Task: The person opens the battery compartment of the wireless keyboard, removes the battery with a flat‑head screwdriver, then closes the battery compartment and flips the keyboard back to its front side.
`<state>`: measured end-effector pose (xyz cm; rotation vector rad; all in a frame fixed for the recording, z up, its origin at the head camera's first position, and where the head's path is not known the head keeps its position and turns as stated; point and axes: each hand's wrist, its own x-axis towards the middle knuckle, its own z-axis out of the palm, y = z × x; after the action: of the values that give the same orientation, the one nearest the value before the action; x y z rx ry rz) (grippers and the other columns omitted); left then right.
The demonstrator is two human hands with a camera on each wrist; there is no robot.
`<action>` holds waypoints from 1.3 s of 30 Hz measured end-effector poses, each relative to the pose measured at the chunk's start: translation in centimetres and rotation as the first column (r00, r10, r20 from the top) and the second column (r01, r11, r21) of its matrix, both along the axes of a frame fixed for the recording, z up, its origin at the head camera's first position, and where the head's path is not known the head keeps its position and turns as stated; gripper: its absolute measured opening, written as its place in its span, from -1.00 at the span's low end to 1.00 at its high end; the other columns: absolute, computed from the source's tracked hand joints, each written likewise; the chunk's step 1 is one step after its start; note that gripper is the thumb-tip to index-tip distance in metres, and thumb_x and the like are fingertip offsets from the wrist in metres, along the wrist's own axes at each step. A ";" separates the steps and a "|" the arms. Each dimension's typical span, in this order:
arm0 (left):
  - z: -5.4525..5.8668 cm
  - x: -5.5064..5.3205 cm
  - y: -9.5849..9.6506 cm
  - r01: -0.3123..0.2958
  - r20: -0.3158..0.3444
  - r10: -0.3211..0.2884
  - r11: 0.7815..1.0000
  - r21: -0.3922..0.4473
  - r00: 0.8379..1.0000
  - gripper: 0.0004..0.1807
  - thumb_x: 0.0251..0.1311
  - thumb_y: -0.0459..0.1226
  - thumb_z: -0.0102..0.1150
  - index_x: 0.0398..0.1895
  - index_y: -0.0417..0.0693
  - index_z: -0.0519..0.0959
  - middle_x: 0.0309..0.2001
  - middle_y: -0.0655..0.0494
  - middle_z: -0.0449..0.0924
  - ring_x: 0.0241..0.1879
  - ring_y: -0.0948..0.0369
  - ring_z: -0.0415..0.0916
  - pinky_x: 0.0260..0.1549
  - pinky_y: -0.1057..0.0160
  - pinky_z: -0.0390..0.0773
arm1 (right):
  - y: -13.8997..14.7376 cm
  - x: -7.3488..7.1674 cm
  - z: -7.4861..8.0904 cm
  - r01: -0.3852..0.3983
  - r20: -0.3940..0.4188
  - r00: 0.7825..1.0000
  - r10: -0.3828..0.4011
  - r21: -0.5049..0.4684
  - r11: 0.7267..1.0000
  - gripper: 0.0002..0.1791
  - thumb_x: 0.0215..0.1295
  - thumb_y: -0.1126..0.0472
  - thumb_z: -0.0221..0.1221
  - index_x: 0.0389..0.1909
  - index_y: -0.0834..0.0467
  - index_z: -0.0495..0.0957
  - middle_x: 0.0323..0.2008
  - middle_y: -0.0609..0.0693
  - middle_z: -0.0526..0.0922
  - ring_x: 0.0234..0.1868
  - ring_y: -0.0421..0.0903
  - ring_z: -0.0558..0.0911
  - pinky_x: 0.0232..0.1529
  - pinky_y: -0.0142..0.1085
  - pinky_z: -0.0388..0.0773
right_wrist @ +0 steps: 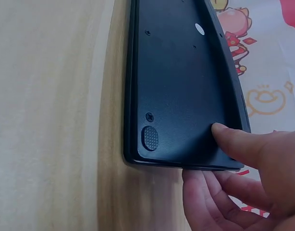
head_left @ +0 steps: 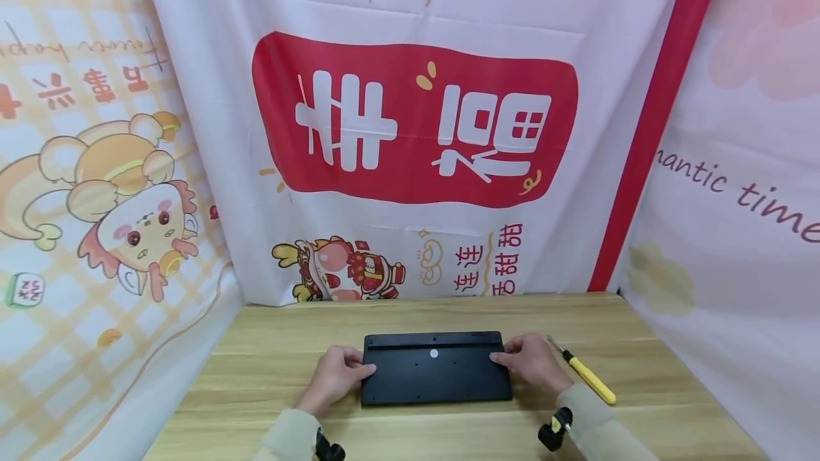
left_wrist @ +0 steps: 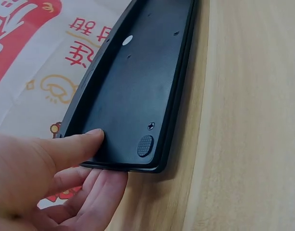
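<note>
Left hand (head_left: pixel 336 378): fingers (left_wrist: pixel 106 195) pinch left end of black casing (head_left: pixel 438 379).
Black casing: between both hands, over the table (head_left: pixel 448 436).
Right hand (head_left: pixel 534 361): fingers pinch right end, thumb above.
Screwdriver (head_left: pixel 588 376): yellow-handled, on the table nearby.

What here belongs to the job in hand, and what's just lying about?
Job: black device, held by left hand and right hand; probably the unheld yellow-handled screwdriver, given the device's screws.
Just around: wooden table; printed cloth hanging behind.
</note>
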<state>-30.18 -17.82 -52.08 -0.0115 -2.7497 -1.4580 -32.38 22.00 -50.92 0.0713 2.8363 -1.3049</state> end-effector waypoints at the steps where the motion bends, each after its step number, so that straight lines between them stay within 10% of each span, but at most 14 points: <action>1: -0.1 0.0 0.0 -0.003 0.000 0.003 1.000 -0.006 1.000 -0.83 0.18 -0.26 0.55 -0.41 -0.13 0.73 -0.48 0.15 0.68 -0.46 0.26 0.55 -0.45 0.29 0.55 | -0.1 -0.1 0.0 -0.004 0.010 1.000 0.004 0.014 1.000 -0.77 0.26 0.07 0.50 -0.43 0.12 0.73 -0.49 -0.06 0.64 -0.44 -0.13 0.57 -0.44 -0.31 0.46; 11: -0.8 0.0 1.1 -0.014 -0.077 -0.001 0.982 -0.190 0.997 -0.38 0.21 -0.29 0.51 -0.78 0.07 0.23 -0.76 0.29 0.14 -0.70 0.29 0.15 -0.62 0.32 0.16 | -1.2 -0.8 -0.9 -0.070 0.005 0.998 0.069 0.112 0.991 -0.61 0.32 0.14 0.45 -0.69 0.13 0.65 -0.81 -0.13 0.42 -0.73 -0.21 0.40 -0.64 -0.38 0.25; 18: -0.8 -0.1 1.8 -0.045 -0.101 0.016 0.953 -0.300 0.995 -0.37 0.19 -0.27 0.54 -0.82 0.05 0.26 -0.76 0.26 0.06 -0.66 0.22 0.10 -0.57 0.27 0.14 | -1.9 -0.6 -0.6 -0.079 -0.053 0.994 0.091 0.201 0.976 -0.37 0.30 0.17 0.46 -0.87 0.05 0.33 -0.84 -0.20 0.12 -0.74 -0.22 0.12 -0.64 -0.39 0.04; 25: -0.4 -0.2 1.8 -0.038 -0.096 0.010 0.956 -0.292 0.995 -0.29 0.20 -0.27 0.54 -0.78 0.09 0.12 -0.71 0.26 -0.12 -0.67 0.22 -0.09 -0.59 0.27 0.04 | -1.9 -1.3 -1.1 -0.082 -0.072 0.992 0.102 0.241 0.967 -0.50 0.26 0.17 0.48 -0.83 0.15 0.55 -0.85 -0.21 0.16 -0.76 -0.23 0.16 -0.66 -0.39 0.08; 39: -0.2 -2.0 -0.1 0.017 -0.031 -0.023 0.984 -0.176 0.999 -0.79 0.26 -0.29 0.47 -0.39 -0.16 0.60 -0.50 0.13 0.50 -0.49 0.21 0.45 -0.43 0.23 0.45 | 0.1 -2.4 1.6 -0.167 -0.076 0.978 0.193 0.268 0.949 -0.76 0.22 0.18 0.51 -0.23 0.25 0.74 -0.34 0.00 0.73 -0.30 -0.11 0.64 -0.25 -0.15 0.65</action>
<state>-32.21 -17.96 -52.33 -0.0671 -2.8491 -1.2023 -34.76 22.07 -49.31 -0.2528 2.9964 -0.9209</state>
